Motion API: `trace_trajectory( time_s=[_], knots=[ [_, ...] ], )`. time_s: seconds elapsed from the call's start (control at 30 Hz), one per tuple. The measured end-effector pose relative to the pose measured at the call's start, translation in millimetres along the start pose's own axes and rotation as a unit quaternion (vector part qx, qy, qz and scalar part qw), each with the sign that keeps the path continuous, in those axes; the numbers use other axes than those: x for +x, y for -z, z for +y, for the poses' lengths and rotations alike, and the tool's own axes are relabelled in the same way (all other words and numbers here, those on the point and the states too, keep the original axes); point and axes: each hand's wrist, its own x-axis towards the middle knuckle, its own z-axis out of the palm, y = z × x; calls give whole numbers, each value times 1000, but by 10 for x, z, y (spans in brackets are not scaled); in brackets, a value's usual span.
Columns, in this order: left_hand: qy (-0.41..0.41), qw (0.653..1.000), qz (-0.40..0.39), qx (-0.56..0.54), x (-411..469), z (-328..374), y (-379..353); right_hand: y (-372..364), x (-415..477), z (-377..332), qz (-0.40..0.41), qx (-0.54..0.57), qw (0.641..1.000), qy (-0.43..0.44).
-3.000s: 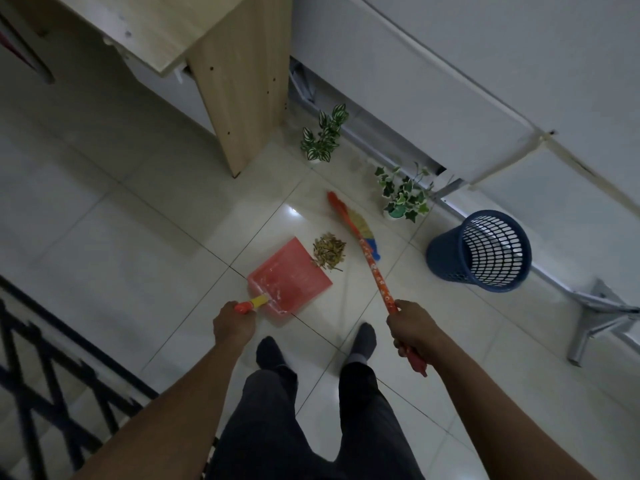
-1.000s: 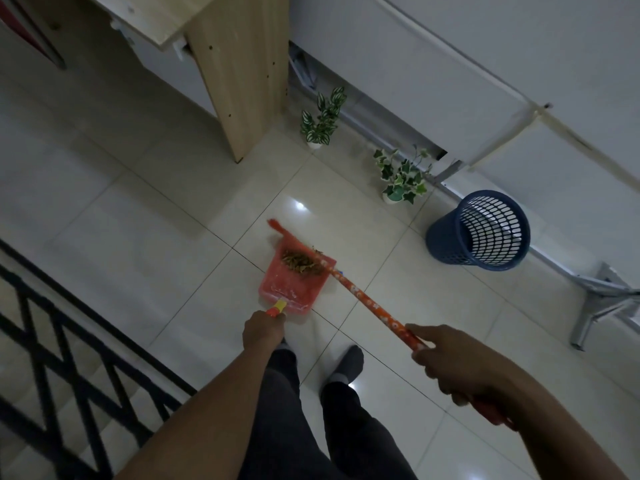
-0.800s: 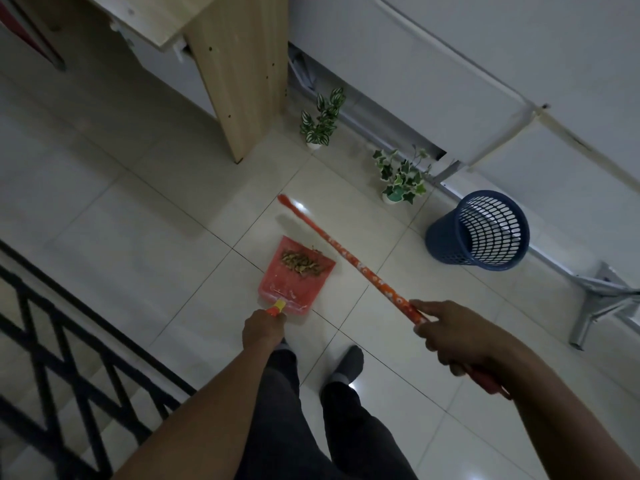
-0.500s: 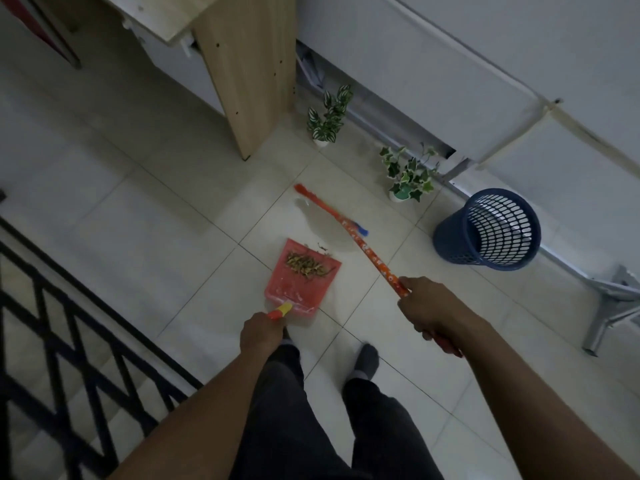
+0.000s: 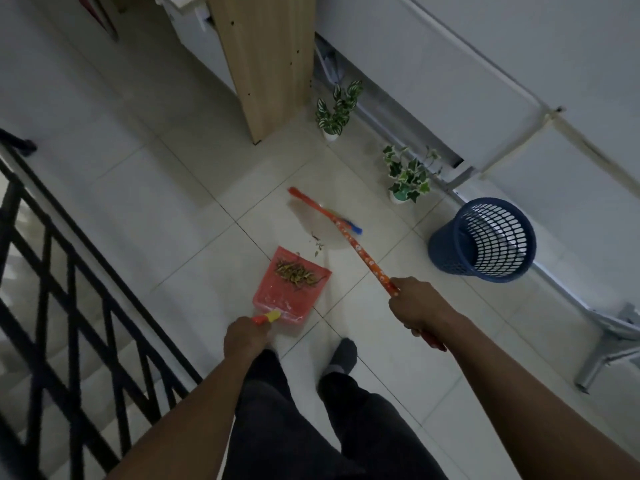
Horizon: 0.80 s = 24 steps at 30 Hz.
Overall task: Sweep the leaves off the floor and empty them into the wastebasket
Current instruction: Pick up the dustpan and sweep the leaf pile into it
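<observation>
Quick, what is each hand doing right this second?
Left hand: closed around the handle of the red dustpan, which has leaves in it.
Right hand: closed around the broom handle.

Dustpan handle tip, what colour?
Yellow, on the red plastic dustpan held by the left hand; head view, the only one.
</observation>
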Motion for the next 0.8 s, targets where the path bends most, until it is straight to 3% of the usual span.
trace_trajectory(
  time_s=[0.23, 0.53, 0.8],
  knots=[
    [29, 996, -9, -86, -140, -35, -394, 90, 179, 153, -8, -50, 999, 13],
    [38, 998, -12, -52, -238, 58, -607, -76, -384, 528, -116, -106, 987, 29],
    [36, 999, 1, -9, -278, 81, -558, 396, -976, 581, -141, -49, 989, 23]
  ],
)
